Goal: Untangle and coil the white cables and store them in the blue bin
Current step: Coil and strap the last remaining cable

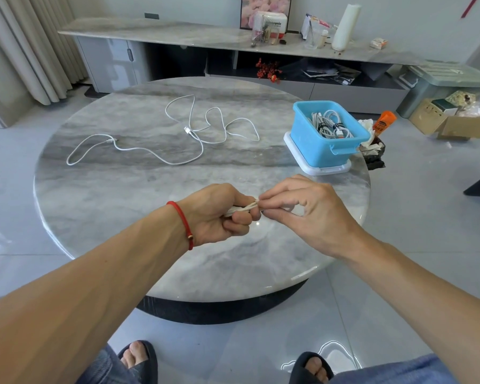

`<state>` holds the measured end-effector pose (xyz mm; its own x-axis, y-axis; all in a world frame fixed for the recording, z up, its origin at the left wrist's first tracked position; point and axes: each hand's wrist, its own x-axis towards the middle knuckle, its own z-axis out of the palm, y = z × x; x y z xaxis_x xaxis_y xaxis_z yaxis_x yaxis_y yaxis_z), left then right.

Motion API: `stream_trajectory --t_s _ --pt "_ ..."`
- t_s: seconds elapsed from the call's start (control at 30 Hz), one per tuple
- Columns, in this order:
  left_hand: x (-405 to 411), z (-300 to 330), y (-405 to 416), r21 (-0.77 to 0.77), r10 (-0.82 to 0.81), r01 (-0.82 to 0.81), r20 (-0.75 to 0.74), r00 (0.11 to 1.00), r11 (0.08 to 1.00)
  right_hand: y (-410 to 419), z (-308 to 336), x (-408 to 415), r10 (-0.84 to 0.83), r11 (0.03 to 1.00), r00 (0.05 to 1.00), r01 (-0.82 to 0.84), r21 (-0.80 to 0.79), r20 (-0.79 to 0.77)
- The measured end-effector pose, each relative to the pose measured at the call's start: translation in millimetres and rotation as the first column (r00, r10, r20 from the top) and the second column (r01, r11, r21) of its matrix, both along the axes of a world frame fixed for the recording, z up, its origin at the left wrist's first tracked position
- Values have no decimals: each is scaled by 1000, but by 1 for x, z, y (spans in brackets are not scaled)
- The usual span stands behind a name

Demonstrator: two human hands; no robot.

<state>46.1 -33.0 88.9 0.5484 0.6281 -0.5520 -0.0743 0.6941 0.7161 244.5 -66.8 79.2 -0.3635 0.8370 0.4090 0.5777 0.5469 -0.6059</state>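
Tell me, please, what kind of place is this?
Most likely a home living room: a low round marble table, a long media console against the wall, curtains, and the person wears slippers.

Round marble table (100, 212) in the middle. Behind it, long low cabinet (155, 31) bearing white roll (345, 26). Right of table: orange bottle (384, 123), cardboard boxes (452, 124).

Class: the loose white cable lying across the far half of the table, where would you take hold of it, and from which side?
Probably pinch the loose white cable at its plug end from above: it lies flat on the table, so coiling can start from a free end.
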Motion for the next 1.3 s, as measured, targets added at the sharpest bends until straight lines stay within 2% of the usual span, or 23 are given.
stream_trajectory --t_s 0.1,0.23,0.3,0.4,0.5,0.57,0.67,0.87,0.97,1.1,1.2,1.3 --pt "4 1 -2 90 -75 82 -79 994 993 3 3 4 -38 984 995 21 -175 -95" --pt "10 1 -2 172 -100 134 -196 976 976 3 1 6 -68 966 997 57 -251 -38" --pt "12 2 1 164 -94 128 -204 975 978 3 0 10 -48 957 999 52 -287 18" --pt "16 13 9 79 -47 53 -70 996 995 8 2 17 -38 982 991 61 -178 127" --pt "26 31 22 50 6 -11 83 997 999 21 2 28 -205 974 978 208 -94 42" --pt "38 40 31 117 33 -39 55 998 992 37 3 40 -358 931 934 355 -84 -18" --pt "57 43 44 215 95 -87 -31 995 973 75 6 65 -578 814 816 574 -89 -23" --pt "80 38 69 160 140 -141 20 990 977 164 28 106 -806 591 590 795 -138 -51" --pt "81 31 82 122 176 -181 51 983 976 206 27 121 -814 570 579 811 -131 49" --pt "69 25 96 103 232 -237 62 971 966 229 19 126 -738 621 602 783 -43 306" --pt "57 22 103 85 277 -279 42 960 956 229 15 127 -717 664 624 748 29 310" --pt "46 19 107 71 321 -322 19 947 944 229 8 128 -603 723 609 690 31 515"
